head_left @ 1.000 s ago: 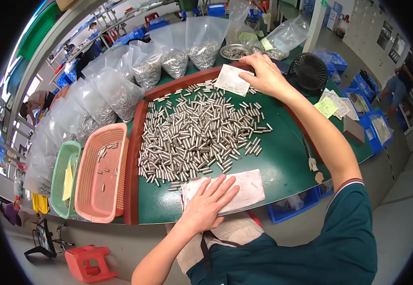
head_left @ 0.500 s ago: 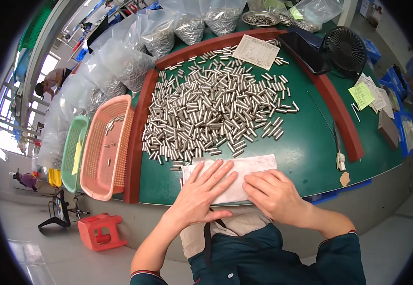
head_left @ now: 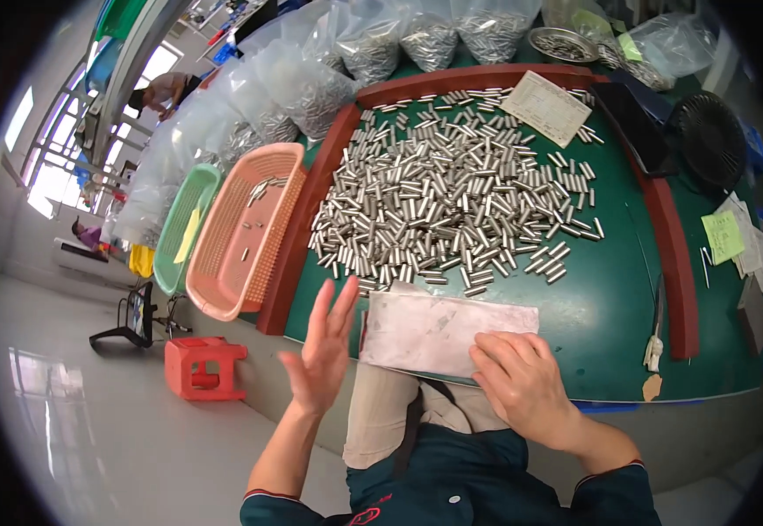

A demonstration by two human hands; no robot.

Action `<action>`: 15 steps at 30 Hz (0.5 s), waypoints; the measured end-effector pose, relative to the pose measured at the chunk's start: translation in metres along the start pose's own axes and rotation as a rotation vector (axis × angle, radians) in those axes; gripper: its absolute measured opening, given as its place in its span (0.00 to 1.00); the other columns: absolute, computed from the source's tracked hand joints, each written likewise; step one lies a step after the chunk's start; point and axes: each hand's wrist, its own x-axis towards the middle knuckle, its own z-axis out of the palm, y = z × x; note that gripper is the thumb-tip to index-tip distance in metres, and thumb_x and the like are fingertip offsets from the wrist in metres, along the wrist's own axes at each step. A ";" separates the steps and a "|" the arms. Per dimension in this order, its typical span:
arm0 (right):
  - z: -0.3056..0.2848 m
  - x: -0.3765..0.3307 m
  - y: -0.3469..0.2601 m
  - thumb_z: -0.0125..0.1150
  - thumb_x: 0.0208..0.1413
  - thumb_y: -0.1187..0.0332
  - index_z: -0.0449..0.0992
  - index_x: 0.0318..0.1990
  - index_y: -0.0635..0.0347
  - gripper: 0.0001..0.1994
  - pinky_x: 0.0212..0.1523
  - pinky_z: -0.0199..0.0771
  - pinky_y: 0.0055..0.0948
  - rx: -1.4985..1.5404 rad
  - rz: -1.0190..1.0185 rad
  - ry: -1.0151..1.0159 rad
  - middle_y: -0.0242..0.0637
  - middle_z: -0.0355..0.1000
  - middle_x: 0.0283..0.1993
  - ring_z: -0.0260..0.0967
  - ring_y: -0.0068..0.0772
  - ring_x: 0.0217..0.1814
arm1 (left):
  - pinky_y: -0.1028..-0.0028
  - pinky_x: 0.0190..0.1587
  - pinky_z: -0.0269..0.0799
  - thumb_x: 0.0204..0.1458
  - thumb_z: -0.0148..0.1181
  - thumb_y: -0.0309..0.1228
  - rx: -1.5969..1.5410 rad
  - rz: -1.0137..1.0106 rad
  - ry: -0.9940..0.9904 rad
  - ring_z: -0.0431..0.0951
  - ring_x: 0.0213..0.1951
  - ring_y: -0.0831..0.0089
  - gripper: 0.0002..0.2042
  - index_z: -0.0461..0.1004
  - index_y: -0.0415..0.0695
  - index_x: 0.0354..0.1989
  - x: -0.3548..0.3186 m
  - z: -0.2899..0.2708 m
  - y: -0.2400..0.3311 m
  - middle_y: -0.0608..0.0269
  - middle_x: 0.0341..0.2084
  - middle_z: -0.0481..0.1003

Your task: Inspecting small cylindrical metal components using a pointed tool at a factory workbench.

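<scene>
My left hand [head_left: 318, 355] is raised just left of a flat, pale pink, stained cloth [head_left: 425, 329], apart from it, with fingers spread and nothing in them. On the cloth's right end lies my right hand [head_left: 519, 383], its fingers bent and close together; its thumb is hidden. The cloth rests along the near edge of the green table [head_left: 592, 298]. Just beyond it spreads a large heap of short, shiny metal pins [head_left: 452, 193], with a few touching or close to its far edge.
Red-brown rails [head_left: 311, 219] border the heap. Left stand a pink basket [head_left: 237, 237] holding a few pins and a green basket [head_left: 184, 228]. Bags of pins [head_left: 368, 53] line the far side. A black fan [head_left: 706, 140], papers [head_left: 546, 107] and a red stool [head_left: 206, 368] are around.
My left hand has lifted off the cloth and moved left. My right hand stays on the cloth's right side. The whole view has shifted, with the table now further right.
</scene>
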 end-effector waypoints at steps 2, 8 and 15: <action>0.001 -0.001 0.000 0.59 0.41 0.72 0.70 0.40 0.68 0.16 0.46 0.63 0.33 0.026 -0.015 -0.016 0.41 0.67 0.45 0.64 0.37 0.48 | 0.63 0.64 0.40 0.47 0.34 0.67 -0.831 -0.147 0.256 0.44 0.65 0.61 0.44 0.43 0.45 0.64 -0.001 0.003 0.011 0.52 0.64 0.42; -0.001 0.004 -0.004 0.61 0.40 0.73 0.71 0.41 0.65 0.17 0.47 0.60 0.36 0.011 0.043 -0.049 0.40 0.67 0.45 0.64 0.38 0.48 | 0.62 0.64 0.44 0.48 0.40 0.64 -1.048 -0.124 0.345 0.46 0.65 0.62 0.42 0.46 0.42 0.63 -0.007 -0.014 0.010 0.54 0.64 0.45; 0.001 0.006 -0.008 0.62 0.38 0.74 0.73 0.39 0.64 0.16 0.46 0.60 0.36 -0.003 0.051 -0.011 0.38 0.68 0.43 0.65 0.38 0.46 | 0.62 0.64 0.43 0.49 0.37 0.64 -1.118 -0.085 0.336 0.45 0.65 0.61 0.42 0.46 0.41 0.63 -0.016 -0.019 0.008 0.53 0.64 0.46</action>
